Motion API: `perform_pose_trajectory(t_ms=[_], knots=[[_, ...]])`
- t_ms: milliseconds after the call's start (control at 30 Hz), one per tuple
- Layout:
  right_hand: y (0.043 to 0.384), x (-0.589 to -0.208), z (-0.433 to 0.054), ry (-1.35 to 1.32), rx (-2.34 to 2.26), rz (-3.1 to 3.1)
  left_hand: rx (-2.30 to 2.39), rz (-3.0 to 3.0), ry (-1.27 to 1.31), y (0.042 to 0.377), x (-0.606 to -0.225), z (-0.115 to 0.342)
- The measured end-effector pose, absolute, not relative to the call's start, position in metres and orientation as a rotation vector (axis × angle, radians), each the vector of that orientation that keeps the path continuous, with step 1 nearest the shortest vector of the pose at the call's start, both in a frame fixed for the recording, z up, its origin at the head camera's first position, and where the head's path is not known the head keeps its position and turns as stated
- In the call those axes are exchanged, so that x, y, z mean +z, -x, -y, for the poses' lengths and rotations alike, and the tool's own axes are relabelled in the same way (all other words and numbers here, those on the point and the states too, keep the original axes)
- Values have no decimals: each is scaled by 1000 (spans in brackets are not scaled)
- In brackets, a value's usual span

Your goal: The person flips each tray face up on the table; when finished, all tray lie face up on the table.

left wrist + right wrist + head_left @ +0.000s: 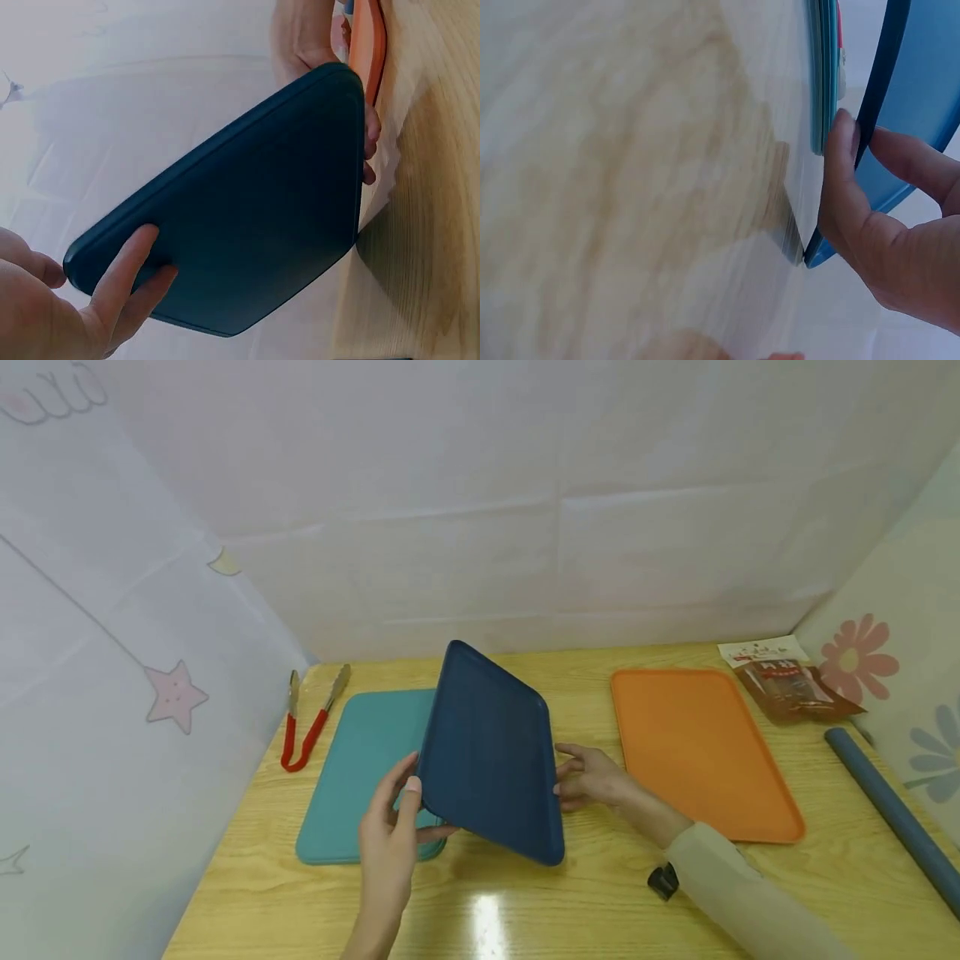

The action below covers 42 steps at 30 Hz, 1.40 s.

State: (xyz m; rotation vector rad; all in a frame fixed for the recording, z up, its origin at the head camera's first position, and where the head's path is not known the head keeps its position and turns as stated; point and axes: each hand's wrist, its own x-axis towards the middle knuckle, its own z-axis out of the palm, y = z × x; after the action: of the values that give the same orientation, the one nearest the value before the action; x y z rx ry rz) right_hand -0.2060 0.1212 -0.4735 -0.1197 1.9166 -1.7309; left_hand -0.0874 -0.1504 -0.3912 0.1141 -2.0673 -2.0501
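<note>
A dark blue tray [491, 752] is held tilted above the table, its left side raised and its lower right corner near the tabletop. My left hand [393, 827] grips its left edge, thumb at the rim and fingers spread against the underside, as the left wrist view shows. At the opposite edge, my right hand [900, 217] pinches the rim between thumb and finger. Partly hidden behind the blue tray lies a stack of teal trays [360, 777]. An orange tray [697, 752] lies flat to the right of my right hand.
Tongs with red handles [303, 739] lie at the far left. A brown food packet [791, 689] sits at the back right corner, and a blue-grey roll [892, 810] runs along the right side. Cloth walls [480, 527] enclose the back and sides of the wooden table [300, 910].
</note>
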Motion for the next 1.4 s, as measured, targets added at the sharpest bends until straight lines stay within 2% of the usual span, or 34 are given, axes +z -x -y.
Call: perform_pose_trajectory(t_ms=[200, 467, 633, 900, 1400], knots=[[206, -475, -135, 148, -1692, -1969, -2083, 2207, -81, 109, -396, 166], [209, -470, -152, 135, -1639, -2002, -2186, 2423, -63, 153, -423, 185], [217, -466, -162, 97, -1602, -2077, -2055, 2594, -96, 174, -434, 183], [229, -464, -167, 77, -1474, -2227, -1785, 2776, -26, 197, -447, 167], [245, -461, -168, 76, -1326, -2382, -1586, 2978, 55, 220, -469, 152]])
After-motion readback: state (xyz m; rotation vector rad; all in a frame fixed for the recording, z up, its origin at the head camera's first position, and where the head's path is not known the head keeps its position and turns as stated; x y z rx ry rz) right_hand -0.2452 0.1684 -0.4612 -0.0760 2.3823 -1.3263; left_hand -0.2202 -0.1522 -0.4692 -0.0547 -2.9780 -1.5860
